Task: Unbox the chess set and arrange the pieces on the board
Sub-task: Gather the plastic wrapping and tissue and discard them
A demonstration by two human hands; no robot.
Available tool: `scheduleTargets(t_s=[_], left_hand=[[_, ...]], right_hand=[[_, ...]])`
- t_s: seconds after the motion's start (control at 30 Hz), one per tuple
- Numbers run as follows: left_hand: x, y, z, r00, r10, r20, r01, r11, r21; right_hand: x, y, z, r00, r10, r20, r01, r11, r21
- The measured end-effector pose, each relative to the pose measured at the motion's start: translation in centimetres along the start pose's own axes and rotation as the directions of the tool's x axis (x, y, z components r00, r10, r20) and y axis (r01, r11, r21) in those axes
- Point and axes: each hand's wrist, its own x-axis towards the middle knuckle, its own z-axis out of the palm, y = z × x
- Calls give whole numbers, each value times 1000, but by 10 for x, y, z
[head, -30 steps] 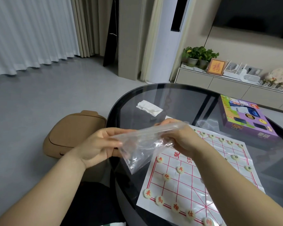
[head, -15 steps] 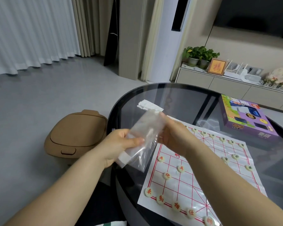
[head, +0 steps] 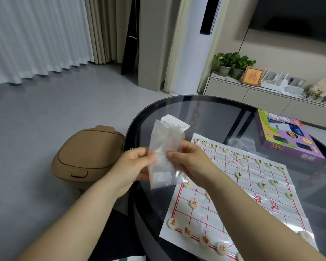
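A clear, empty plastic bag [head: 163, 157] stands upright between my hands, above the left rim of the round glass table [head: 177, 104]. My left hand [head: 134, 164] pinches its left edge and my right hand [head: 188, 162] pinches its right edge. The paper chess board [head: 256, 208] with red lines lies on the table to the right. Round cream pieces with green marks [head: 239, 174] line its far side, and pieces with red marks [head: 172, 222] line its near side. My right forearm hides part of the board.
The purple game box [head: 286, 136] lies at the table's far right. A crumpled white paper [head: 177, 122] rests on the glass behind the bag. A tan lidded bin [head: 87, 155] stands on the floor left of the table. A low cabinet with plants runs along the back wall.
The bag went from lying spread sideways between my hands to folded narrower and upright. Both hands came closer together and moved slightly away from me.
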Motion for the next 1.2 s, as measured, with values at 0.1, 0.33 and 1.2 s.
scheduleTargets(t_s=[0.1, 0.33, 1.2], left_hand=[[3, 2, -6, 998, -33, 54, 42, 984, -174], [12, -8, -6, 955, -203, 218, 259, 927, -270], [76, -51, -77, 770, 112, -628, -218, 971, -94]], right_hand=[[1, 1, -3, 998, -55, 21, 54, 998, 12], [7, 4, 1, 964, -251, -86, 210, 921, -328], [220, 20, -77, 877, 69, -476, -456, 430, -779]])
